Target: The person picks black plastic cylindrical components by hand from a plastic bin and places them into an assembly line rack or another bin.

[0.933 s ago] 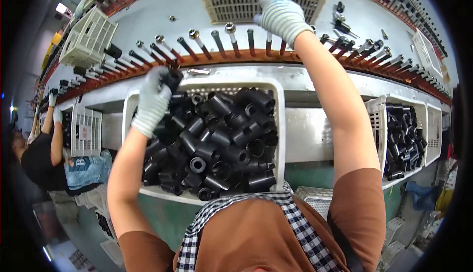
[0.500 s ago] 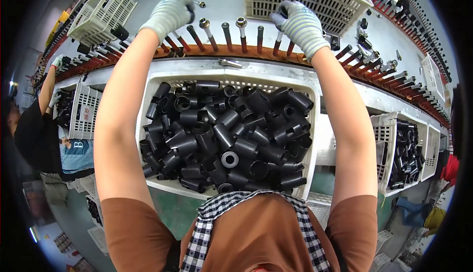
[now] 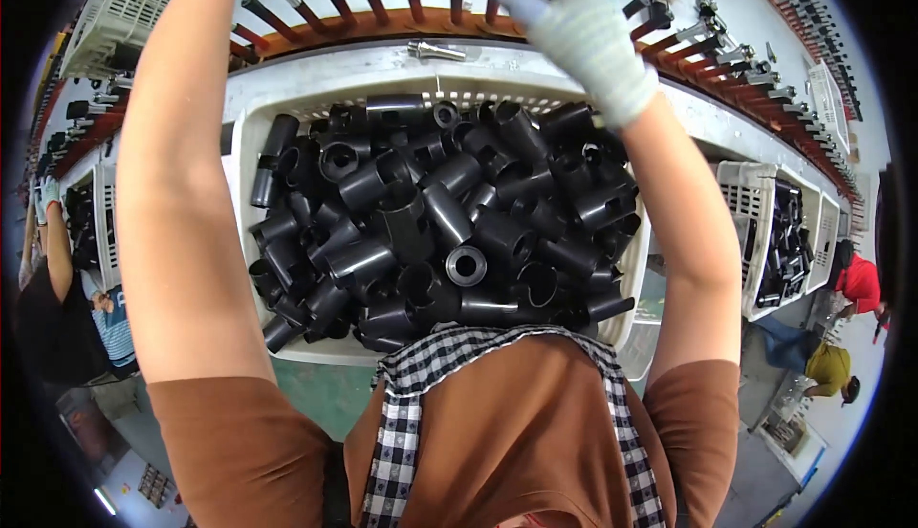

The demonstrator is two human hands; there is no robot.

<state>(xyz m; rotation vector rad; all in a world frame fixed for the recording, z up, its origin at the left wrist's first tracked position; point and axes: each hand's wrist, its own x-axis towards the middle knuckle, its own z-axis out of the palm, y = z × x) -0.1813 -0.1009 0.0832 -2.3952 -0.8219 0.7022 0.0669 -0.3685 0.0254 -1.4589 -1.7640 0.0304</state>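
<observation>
Hands (image 3: 591,38) shifted — one in view, one out.

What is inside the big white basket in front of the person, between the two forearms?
Black tubes, pointing many ways, lie heaped in the white basket. The basket's bottom and any deeper tubes are covered by the heap; the checked apron hides part of the near edge.

A long, pale grey workbench (image 3: 316,71) stretches across the room over a green floor (image 3: 325,399); at lower left, a slim, white tube light (image 3: 104,500) glows.
</observation>
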